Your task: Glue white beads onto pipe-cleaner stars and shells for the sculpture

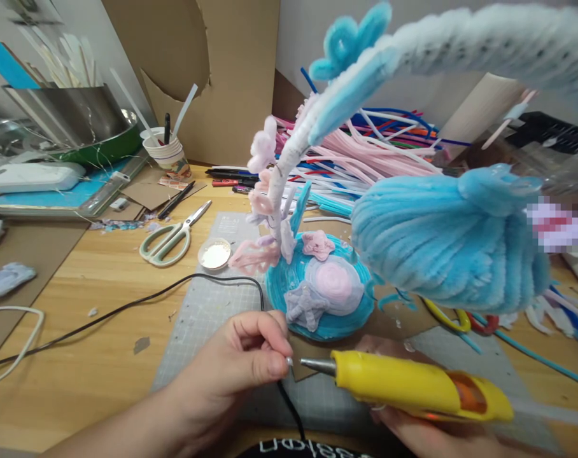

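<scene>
Between thumb and forefinger, my left hand [251, 356] pinches a small white bead [289, 361]. My right hand [408, 420] is wrapped round a yellow hot glue gun [389, 381], whose metal nozzle points left, a short gap from the bead. Behind them stands a pipe-cleaner craft: a round blue base [279, 286] bears a grey-lilac starfish [307, 306], a pink star [318, 245] and a pink-and-lilac disc [339, 283]. A white wrapped arch [298, 140] rises from it, and a blue shell-shaped shade [442, 242] hangs at the right.
A dish of white beads [215, 254] and scissors [174, 238] lie left of the craft. A black cord [126, 310] crosses the table and grey cutting mat [198, 331]. Behind are a paper cup [165, 149], pipe cleaners [379, 149] and cardboard [241, 76].
</scene>
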{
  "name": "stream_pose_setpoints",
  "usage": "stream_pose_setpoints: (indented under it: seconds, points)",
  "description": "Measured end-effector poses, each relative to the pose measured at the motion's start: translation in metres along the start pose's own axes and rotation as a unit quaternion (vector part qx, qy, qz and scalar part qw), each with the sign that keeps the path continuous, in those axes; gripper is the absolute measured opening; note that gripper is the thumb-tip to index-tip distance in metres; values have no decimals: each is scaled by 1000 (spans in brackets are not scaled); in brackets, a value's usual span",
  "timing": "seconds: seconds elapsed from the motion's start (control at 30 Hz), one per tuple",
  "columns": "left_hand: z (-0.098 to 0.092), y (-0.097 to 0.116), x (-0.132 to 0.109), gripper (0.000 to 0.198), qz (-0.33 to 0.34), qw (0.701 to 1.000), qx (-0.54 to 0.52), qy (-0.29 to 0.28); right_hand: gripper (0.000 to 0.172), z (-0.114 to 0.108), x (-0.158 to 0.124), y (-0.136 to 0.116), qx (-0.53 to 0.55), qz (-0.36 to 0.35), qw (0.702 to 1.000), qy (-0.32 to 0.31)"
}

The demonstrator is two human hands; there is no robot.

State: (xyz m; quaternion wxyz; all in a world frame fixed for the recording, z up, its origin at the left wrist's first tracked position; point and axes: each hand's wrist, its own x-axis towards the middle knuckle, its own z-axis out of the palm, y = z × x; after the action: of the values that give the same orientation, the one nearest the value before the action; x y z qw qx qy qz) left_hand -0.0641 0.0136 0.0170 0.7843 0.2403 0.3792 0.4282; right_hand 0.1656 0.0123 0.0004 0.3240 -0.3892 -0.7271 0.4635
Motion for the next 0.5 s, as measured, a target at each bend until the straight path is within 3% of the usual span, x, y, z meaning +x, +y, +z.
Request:
stream_pose_setpoints:
  seconds: [0.13, 0.5]
  points:
    - [-1, 0, -1, 15, 0, 1000, -3, -5, 17, 0, 3, -4, -50, -32, 998, -7]
    - [-2, -1, -2, 16, -13, 1000, -2, -1, 16, 11, -6, 10, 64, -13, 997, -33]
